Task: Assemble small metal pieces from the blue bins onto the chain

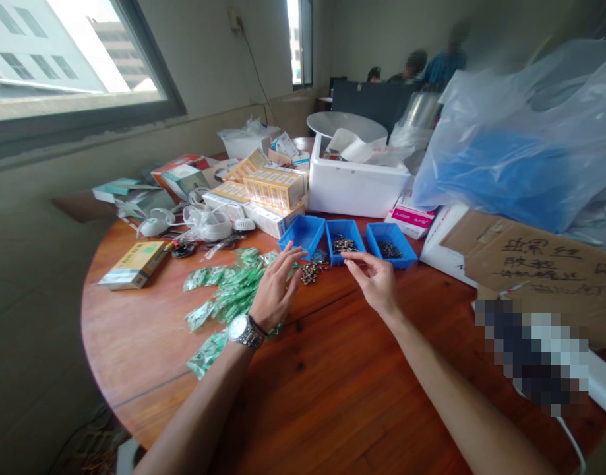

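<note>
My left hand (277,290), with a metal watch (245,331) on its wrist, is open over the right side of a pile of small green plastic packets (233,290). Its fingers are stretched forward, with nothing visible in them. My right hand (376,282) is closed in a pinch at the front edge of the middle blue bin (336,258); what its fingertips hold, if anything, is too small to name. Small metal parts (345,244) lie in that bin, and a loose heap of similar parts (312,272) sits between my hands. Dark small screw-like parts (389,249) fill the right bin's floor.
Another blue bin (303,236) stands at the left of the row. Behind are a white foam box (357,188) and yellow cartons (275,188). White round devices with cables (213,224) lie left. A cardboard box (540,264) borders the right. People (444,66) are in the background.
</note>
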The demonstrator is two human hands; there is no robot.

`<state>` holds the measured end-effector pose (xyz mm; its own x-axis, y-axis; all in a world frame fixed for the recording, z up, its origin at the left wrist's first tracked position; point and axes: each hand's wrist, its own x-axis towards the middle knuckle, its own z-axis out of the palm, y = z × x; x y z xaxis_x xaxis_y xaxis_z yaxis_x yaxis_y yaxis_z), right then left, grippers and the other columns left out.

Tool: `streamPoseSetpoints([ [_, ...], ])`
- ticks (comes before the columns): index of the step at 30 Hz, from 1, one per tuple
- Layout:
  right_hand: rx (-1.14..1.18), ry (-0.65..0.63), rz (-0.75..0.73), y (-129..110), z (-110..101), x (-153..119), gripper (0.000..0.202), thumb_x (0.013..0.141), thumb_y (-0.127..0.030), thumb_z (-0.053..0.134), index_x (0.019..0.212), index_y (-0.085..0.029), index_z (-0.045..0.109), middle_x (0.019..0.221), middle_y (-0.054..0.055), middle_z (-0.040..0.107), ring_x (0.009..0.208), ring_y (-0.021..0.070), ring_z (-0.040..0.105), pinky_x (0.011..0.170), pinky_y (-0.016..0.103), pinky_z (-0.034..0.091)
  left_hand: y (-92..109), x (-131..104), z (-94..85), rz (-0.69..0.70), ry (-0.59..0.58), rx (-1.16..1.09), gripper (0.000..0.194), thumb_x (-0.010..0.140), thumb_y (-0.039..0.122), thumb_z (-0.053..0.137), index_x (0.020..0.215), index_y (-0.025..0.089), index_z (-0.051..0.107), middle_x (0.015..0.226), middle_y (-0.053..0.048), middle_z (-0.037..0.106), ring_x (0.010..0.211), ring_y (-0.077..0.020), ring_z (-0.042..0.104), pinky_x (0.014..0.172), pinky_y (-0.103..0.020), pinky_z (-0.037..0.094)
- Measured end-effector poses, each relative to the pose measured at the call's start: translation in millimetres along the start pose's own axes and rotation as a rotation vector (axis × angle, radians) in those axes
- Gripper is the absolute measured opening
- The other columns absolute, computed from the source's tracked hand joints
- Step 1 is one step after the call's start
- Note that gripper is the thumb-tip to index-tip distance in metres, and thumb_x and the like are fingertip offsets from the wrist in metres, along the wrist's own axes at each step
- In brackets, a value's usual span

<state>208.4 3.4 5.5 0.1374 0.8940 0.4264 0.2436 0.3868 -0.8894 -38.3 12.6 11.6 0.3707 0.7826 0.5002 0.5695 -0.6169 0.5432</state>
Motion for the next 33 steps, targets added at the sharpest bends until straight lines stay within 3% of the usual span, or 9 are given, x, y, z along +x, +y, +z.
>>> streamPoseSetpoints([
  [4, -0.242, 0.04, -0.187, -2.7, -7.4, 28.2, 0.022, 0.098, -0.031, 0.065, 0.109, -0.023, 0.083, 0.111, 0.008, 0.083, 0.098, 0.0263, 0.077, 0.087, 0.04, 0.061, -3.5, 0.3, 0.7, 0.005, 0.01, -0.009, 0.041, 0.113, 0.036, 0.038, 0.146, 0.024, 0.058, 0.156, -0.009, 0.061, 0.161, -0.0292, 0.038, 0.13, -0.056, 0.037],
  [9, -0.479, 0.004, -0.334, -1.8, -0.5, 47.7, 0.026, 0.094, -0.018, 0.065, 0.116, -0.019, 0.079, 0.121, 0.013, 0.08, 0.115, 0.031, 0.072, 0.11, 0.049, 0.052, -5.6, 1.5, 0.4, 0.004, 0.023, -0.016, 0.041, 0.113, 0.034, 0.036, 0.145, 0.024, 0.059, 0.154, -0.01, 0.062, 0.158, -0.0279, 0.042, 0.13, -0.054, 0.038],
  [13, -0.416, -0.239, -0.261, -6.3, 32.7, 19.9, 0.02, 0.097, -0.016, 0.063, 0.108, -0.021, 0.078, 0.1, 0.009, 0.08, 0.089, 0.0243, 0.074, 0.086, 0.036, 0.059, -5.3, 1.8, -0.6, -0.038, 0.071, -0.004, 0.042, 0.113, 0.038, 0.036, 0.143, 0.023, 0.06, 0.151, -0.011, 0.064, 0.15, -0.0269, 0.053, 0.126, -0.051, 0.042],
  [16, -0.452, -0.435, -0.227, -6.2, 65.3, -2.3, 0.013, 0.095, -0.017, 0.071, 0.105, -0.02, 0.078, 0.104, 0.012, 0.081, 0.096, 0.0274, 0.076, 0.088, 0.036, 0.058, -4.6, 1.7, -1.1, -0.054, 0.111, 0.003, 0.042, 0.113, 0.039, 0.034, 0.142, 0.023, 0.06, 0.149, -0.011, 0.064, 0.147, -0.0263, 0.055, 0.125, -0.049, 0.043],
  [19, -0.582, -0.538, -0.171, -0.8, 92.2, -10.6, 0.012, 0.094, -0.025, 0.076, 0.104, -0.018, 0.077, 0.102, 0.016, 0.081, 0.093, 0.0326, 0.078, 0.082, 0.039, 0.058, -4.5, 1.8, -1.6, -0.056, 0.126, 0.007, 0.042, 0.113, 0.041, 0.034, 0.141, 0.022, 0.061, 0.148, -0.012, 0.065, 0.146, -0.0265, 0.055, 0.124, -0.049, 0.043],
  [22, -0.65, -0.576, -0.118, 3.7, 104.3, -10.4, 0.005, 0.095, -0.022, 0.073, 0.094, -0.019, 0.076, 0.093, 0.014, 0.081, 0.086, 0.0319, 0.078, 0.075, 0.037, 0.057, -4.7, 1.9, -1.5, -0.052, 0.136, 0.008, 0.043, 0.113, 0.041, 0.034, 0.139, 0.021, 0.062, 0.146, -0.012, 0.066, 0.144, -0.0267, 0.056, 0.124, -0.049, 0.044],
  [24, -0.557, -0.542, -0.106, 3.2, 100.9, -10.2, 0.005, 0.093, -0.018, 0.073, 0.09, -0.019, 0.076, 0.092, 0.011, 0.082, 0.085, 0.0283, 0.078, 0.078, 0.035, 0.058, -4.7, 1.6, -0.9, -0.051, 0.137, 0.005, 0.042, 0.113, 0.041, 0.035, 0.139, 0.021, 0.062, 0.145, -0.012, 0.066, 0.143, -0.0268, 0.057, 0.123, -0.049, 0.044],
  [27, -0.211, -0.411, -0.035, -2.2, 78.1, -11.0, 0.004, 0.09, -0.019, 0.076, 0.093, -0.021, 0.078, 0.092, 0.008, 0.083, 0.082, 0.0234, 0.077, 0.079, 0.034, 0.06, -4.1, 0.9, 0.4, -0.048, 0.126, -0.001, 0.041, 0.113, 0.04, 0.037, 0.139, 0.021, 0.061, 0.145, -0.012, 0.066, 0.143, -0.027, 0.057, 0.123, -0.048, 0.044],
  [33, 0.421, -0.116, 0.348, -8.2, 12.0, -7.2, 0.032, 0.079, -0.042, 0.09, 0.101, -0.02, 0.083, 0.095, 0.009, 0.084, 0.077, 0.0192, 0.074, 0.067, 0.031, 0.059, -0.4, 0.2, 2.3, -0.048, 0.077, -0.016, 0.04, 0.114, 0.04, 0.036, 0.141, 0.022, 0.06, 0.148, -0.012, 0.064, 0.144, -0.0267, 0.056, 0.125, -0.049, 0.042],
])
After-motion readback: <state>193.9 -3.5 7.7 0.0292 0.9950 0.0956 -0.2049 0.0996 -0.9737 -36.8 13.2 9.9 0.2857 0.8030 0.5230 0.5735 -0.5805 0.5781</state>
